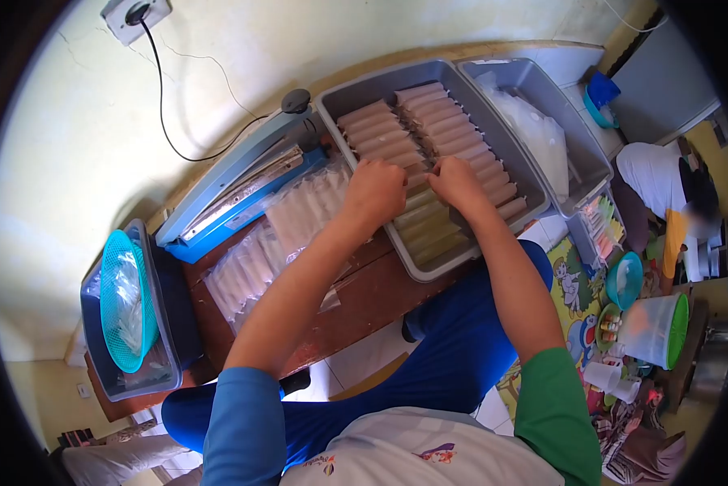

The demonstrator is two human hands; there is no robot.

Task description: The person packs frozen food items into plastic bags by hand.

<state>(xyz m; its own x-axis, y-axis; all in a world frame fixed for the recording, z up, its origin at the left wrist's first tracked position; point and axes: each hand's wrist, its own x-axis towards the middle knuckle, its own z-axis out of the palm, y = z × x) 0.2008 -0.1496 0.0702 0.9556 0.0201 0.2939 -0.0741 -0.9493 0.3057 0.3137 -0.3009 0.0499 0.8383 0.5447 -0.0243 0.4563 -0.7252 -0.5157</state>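
A grey tray [433,274] holds rows of wrapped pinkish sticks [445,113], with yellow-green ones [429,231] at its near end. Both my hands are over the tray's middle. My left hand [377,190] has its fingers curled at the left row, and my right hand [454,180] is closed beside it, fingertips pointing toward the left hand. Anything between the fingers is too small or hidden to name. Clear plastic packs of pinkish sticks [246,271] lie left of the tray on the brown table [364,304].
A blue sealing machine [234,194] stands at the left. Beyond it is a dark bin [173,332] with a turquoise basket [121,300]. Another grey tray [578,154] holds plastic bags [534,134]. At the right, a person [655,178] bends near bowls and a lidded tub [655,328].
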